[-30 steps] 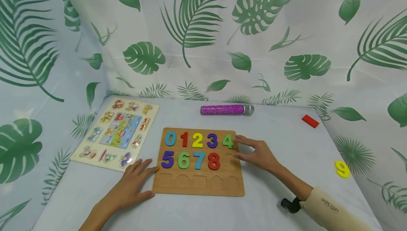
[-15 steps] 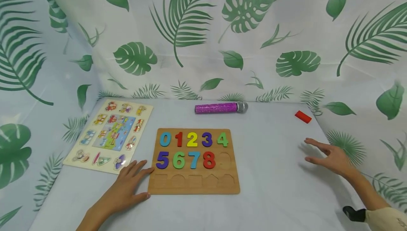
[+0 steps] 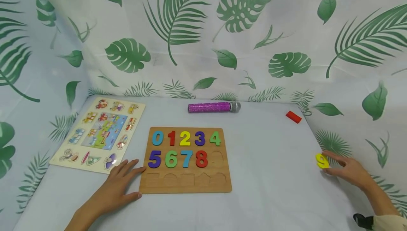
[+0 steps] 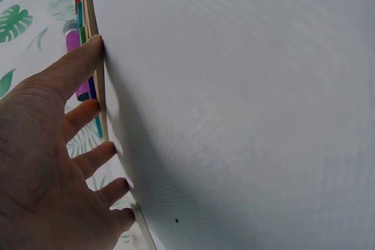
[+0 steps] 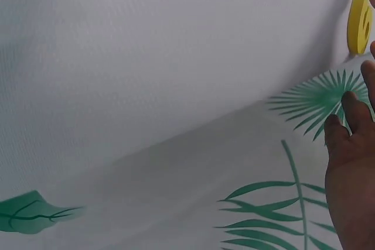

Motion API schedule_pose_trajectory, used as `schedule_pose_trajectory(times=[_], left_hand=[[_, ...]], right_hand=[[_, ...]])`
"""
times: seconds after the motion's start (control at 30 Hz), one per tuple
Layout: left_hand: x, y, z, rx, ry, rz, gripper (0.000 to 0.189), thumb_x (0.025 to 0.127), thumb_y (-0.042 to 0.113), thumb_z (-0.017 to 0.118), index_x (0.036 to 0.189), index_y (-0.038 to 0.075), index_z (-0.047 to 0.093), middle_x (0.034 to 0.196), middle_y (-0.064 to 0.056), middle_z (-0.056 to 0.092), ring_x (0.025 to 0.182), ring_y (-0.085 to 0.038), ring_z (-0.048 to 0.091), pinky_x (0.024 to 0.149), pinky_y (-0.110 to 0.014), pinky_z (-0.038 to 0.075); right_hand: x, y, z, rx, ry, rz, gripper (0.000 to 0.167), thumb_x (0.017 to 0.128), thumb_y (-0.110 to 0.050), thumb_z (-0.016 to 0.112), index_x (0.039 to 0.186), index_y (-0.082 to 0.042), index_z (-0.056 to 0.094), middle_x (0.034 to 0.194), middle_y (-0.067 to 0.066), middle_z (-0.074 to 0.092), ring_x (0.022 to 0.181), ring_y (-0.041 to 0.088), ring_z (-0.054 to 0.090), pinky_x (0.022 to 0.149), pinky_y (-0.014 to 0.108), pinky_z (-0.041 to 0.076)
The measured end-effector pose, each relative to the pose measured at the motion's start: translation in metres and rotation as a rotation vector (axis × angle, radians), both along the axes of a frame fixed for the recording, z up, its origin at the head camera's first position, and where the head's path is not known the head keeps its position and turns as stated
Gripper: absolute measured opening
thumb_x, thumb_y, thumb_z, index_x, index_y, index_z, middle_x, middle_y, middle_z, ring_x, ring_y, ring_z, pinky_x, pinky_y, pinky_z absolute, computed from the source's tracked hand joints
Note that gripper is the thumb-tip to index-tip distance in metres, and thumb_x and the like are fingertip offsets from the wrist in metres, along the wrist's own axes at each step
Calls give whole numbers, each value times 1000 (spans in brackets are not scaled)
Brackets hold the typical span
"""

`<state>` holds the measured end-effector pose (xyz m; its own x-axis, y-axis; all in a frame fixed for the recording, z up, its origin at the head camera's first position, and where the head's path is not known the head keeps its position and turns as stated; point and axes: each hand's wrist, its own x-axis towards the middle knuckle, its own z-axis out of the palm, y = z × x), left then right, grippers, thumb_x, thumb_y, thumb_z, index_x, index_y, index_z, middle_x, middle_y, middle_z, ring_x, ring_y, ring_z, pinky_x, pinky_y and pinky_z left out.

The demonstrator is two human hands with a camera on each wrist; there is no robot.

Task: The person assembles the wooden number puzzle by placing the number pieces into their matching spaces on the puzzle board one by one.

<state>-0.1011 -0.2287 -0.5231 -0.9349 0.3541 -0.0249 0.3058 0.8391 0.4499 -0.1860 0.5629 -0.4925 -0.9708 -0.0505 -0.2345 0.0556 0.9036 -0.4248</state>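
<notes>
At the table's right edge, the right hand (image 3: 349, 171) has its thumb and forefinger at a yellow number 9 (image 3: 322, 161), pinching it from the right side. In the right wrist view, the 9 (image 5: 359, 23) shows nearly edge-on by the fingertips, partly cut off by the frame. With fingers spread, the left hand (image 3: 116, 188) rests on the table, its thumb and fingertips touching the left edge of a wooden number board (image 3: 186, 187). Colourful numbers 0 to 8 sit on the board, while the slot (image 3: 218, 159) right of the red 8 (image 3: 201, 159) holds nothing.
A picture puzzle board (image 3: 77, 164) lies at the left, partly behind the left hand's fingers. A purple microphone (image 3: 210, 107) lies at the back. A red rectangular block (image 3: 293, 117) is at the back right. Leaf-printed cloth (image 3: 241, 47) hangs around the table.
The right hand has moved from the board's right edge across to the yellow 9 at the far right and taken hold of it. The left hand stays at the board; the view has shifted rightward.
</notes>
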Motion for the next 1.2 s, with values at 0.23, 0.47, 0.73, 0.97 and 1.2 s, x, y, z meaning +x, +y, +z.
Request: schedule_pose_trajectory(times=[0.23,0.47,0.73,0.97,1.2], left_hand=[[0,0,0,6,2,-2,77,78,48,80,145,22,51,156,-11,34,142,-46,20,111,-66,20],[-2,0,-3,6,-1,-4,77,79,50,79,145,23,50,156,-11,33,142,-46,19,111,-67,20],[0,0,0,-5,-8,2,77,78,49,80,145,22,51,156,-11,34,142,-46,20,111,-67,19],[0,1,0,-12,-6,1,77,77,48,80,144,22,52,156,-11,34,142,-46,21,111,-66,18],[-1,0,-1,-19,-1,1,77,77,48,80,144,21,52,155,-12,34,142,-46,21,111,-66,18]], right_hand=[[-1,17,-7,-45,-44,-5,82,89,-39,73,150,-1,34,145,43,29,127,66,27,95,76,32],[-3,18,-8,-93,-84,-32,79,92,-40,70,150,-3,32,147,43,23,128,67,22,94,77,30],[-7,12,-20,-150,-99,-76,85,92,-43,69,154,-7,24,152,40,15,133,65,15,94,81,24],[-4,14,-27,-213,-128,-126,90,92,-42,69,154,-5,15,153,39,9,134,65,11,99,78,21],[-3,15,-32,-213,-133,-183,93,91,-50,68,154,-11,12,153,39,8,134,65,8,95,81,19]])
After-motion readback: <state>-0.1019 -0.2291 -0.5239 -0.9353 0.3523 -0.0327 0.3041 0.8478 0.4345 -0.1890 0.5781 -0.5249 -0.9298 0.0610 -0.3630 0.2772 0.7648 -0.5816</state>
